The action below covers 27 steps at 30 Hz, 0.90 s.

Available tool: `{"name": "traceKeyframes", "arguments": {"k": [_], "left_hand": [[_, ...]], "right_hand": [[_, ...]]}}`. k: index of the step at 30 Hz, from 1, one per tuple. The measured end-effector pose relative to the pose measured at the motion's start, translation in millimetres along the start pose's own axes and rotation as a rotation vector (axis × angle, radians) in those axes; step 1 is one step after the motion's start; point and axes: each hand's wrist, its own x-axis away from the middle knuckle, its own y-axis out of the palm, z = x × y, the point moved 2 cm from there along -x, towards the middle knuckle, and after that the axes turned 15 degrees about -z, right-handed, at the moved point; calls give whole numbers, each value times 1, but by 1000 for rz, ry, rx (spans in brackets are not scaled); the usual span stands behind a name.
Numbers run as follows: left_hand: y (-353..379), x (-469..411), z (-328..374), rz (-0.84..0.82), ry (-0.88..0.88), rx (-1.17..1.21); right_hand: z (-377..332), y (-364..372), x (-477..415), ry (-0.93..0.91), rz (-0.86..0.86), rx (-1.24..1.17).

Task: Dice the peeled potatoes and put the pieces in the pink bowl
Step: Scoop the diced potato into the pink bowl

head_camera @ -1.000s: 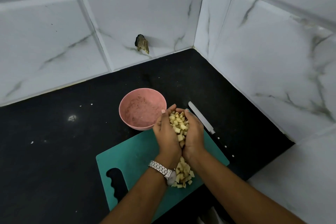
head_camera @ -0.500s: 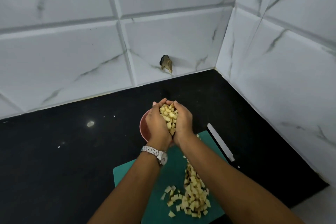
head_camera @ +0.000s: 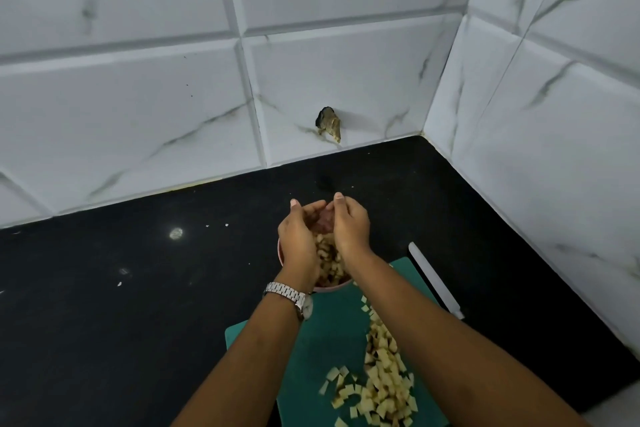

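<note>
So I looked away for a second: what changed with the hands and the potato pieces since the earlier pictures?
Both hands, left hand and right hand, carried a cupped load of potato cubes from the cutting board to above the pink bowl and parted, letting the cubes drop in. Unchanged: the heap of cubes on the board, and the knife beside it.

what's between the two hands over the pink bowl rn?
Head view: diced potato pieces dropping between the left hand and right hand into the pink bowl; a patch of bowl interior shows above them.
</note>
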Motion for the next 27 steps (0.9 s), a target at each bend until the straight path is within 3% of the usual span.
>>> {"name": "traceKeyframes", "arguments": {"k": [4, 9, 12, 18, 23, 27], "left_hand": [[0, 10, 1, 74, 18, -40], [1, 24, 3, 27, -193, 228], [4, 36, 3, -14, -245, 293], [3, 52, -5, -19, -194, 323], [-4, 59, -13, -30, -159, 281], [-12, 63, -20, -30, -130, 257]], "right_hand": [[0, -13, 1, -6, 5, -112], [0, -62, 14, -30, 28, -297], [23, -97, 24, -77, -3, 0], [81, -106, 42, -104, -281, 636], [91, -83, 49, -126, -359, 834], [87, -73, 64, -180, -412, 847]]}}
